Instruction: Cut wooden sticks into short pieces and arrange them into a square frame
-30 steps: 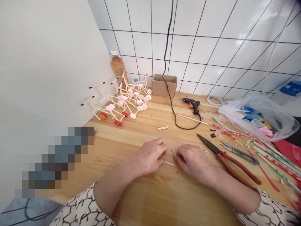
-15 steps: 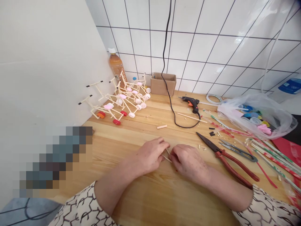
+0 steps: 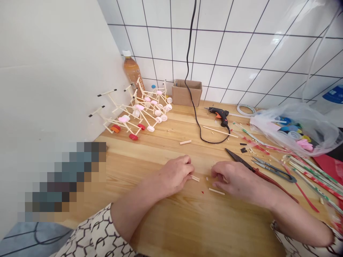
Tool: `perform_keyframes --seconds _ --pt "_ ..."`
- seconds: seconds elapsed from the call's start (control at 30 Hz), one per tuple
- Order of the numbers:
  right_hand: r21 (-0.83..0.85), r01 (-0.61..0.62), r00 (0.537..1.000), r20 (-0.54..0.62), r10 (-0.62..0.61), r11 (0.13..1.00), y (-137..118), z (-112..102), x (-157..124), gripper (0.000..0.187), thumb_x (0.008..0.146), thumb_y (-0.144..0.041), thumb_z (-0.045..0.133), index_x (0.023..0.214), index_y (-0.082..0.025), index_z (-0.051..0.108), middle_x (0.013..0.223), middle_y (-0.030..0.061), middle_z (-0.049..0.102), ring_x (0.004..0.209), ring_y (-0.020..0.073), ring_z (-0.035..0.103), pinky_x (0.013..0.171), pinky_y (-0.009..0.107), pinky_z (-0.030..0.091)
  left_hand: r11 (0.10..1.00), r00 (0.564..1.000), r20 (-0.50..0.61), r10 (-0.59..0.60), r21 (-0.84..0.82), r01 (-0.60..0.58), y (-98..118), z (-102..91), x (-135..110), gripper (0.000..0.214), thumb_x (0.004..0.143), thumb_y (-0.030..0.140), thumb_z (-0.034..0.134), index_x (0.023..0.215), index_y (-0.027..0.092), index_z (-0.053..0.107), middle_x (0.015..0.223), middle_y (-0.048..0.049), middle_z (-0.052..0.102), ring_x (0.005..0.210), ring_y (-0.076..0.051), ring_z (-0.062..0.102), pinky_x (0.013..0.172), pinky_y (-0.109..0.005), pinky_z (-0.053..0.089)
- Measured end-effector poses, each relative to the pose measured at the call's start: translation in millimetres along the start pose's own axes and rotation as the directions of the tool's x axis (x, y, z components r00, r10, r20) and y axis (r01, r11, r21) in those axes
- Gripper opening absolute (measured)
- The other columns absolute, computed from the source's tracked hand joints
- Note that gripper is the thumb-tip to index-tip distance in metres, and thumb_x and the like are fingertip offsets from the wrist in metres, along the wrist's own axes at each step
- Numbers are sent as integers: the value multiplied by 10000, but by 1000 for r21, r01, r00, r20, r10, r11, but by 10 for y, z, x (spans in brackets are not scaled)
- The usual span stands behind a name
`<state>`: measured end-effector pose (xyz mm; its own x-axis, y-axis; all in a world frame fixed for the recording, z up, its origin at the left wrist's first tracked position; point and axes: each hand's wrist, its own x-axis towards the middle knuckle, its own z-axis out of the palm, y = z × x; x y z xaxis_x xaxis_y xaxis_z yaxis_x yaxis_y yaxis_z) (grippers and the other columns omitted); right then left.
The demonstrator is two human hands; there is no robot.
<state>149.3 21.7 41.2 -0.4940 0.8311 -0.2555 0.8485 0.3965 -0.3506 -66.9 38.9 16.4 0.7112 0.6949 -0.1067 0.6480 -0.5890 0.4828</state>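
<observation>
My left hand (image 3: 175,175) is closed, its fingertips pinching short wooden sticks (image 3: 195,178) whose ends stick out to the right, low over the table. My right hand (image 3: 235,180) hovers a little to the right, fingers bent and thumb apart, with nothing visible between them. Just below its fingertips another short wooden stick (image 3: 217,191) lies on the wood. A tiny pale scrap (image 3: 207,179) and a red scrap (image 3: 202,192) lie between the hands. Farther back rests a short pair of sticks (image 3: 185,142). Red-handled pliers (image 3: 241,162) are partly hidden behind my right hand.
Small stick-built models with bottle-cap wheels (image 3: 133,136) stand at the back left by a bottle (image 3: 133,73). A cardboard box (image 3: 187,93), a corded glue gun (image 3: 219,115) and tape (image 3: 245,109) are behind. Snips (image 3: 276,170), straws (image 3: 312,175) and a plastic bag (image 3: 321,125) crowd the right.
My right hand has moved away to the right from my left hand and its fingers have parted. One short stick now lies on the table near it. My left hand keeps its pinch.
</observation>
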Motion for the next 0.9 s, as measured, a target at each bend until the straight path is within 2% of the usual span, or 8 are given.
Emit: perform_keyframes --seconds 0.07,0.23,0.43,0.67,0.9 --pt "-38 2 1000 21 -2 999 -15 -7 -43 43 709 -187 589 671 -204 599 652 -3 621 601 144 531 527 241 311 1000 1000 4 -1 13 1 2 -7 -9 161 867 199 451 792 157 587 908 -44 548 817 -143 542 735 -240 440" --pt "-131 33 997 72 -24 991 -123 8 -81 139 723 -143 560 597 -195 584 606 21 631 586 165 569 514 258 297 995 1000 -8 -4 95 5 -49 -32 -25 170 872 148 402 797 149 554 906 -63 550 817 -159 543 734 -265 448" --pt "-215 46 995 96 -26 975 -206 106 -67 210 745 -65 489 611 -178 605 632 60 665 596 189 609 527 275 312 956 991 -77 -109 264 126 -279 -64 -30 184 855 118 387 775 154 550 871 -77 561 794 -190 550 712 -304 450" --pt "-181 89 995 59 -80 979 -413 333 -42 171 815 -132 465 730 -174 607 750 66 687 689 199 631 577 279 353 903 961 -148 -233 332 271 -464 -203 -37 192 852 124 377 771 151 549 836 -91 557 795 -215 561 682 -318 444" --pt "-171 111 993 60 -102 979 -512 352 -9 190 830 -108 438 765 -159 608 791 75 682 718 193 616 604 284 360 886 950 -175 -259 349 306 -552 -220 -41 192 827 94 380 783 156 556 870 -85 564 819 -204 562 702 -308 446"
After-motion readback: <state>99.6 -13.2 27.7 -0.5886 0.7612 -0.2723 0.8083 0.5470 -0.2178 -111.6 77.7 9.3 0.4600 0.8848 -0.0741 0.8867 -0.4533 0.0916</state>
